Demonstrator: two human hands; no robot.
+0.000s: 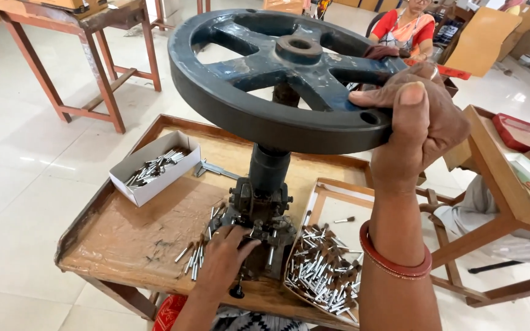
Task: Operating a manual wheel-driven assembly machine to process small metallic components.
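While right hand (421, 125) fingers clamp round cast-iron handwheel (280, 73) rim, left hand (225, 257) fingers pinch at metal press base (259, 211).

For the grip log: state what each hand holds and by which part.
Right hand grips the dark handwheel by its rim. Left hand rests at the press base; what it holds cannot be told.
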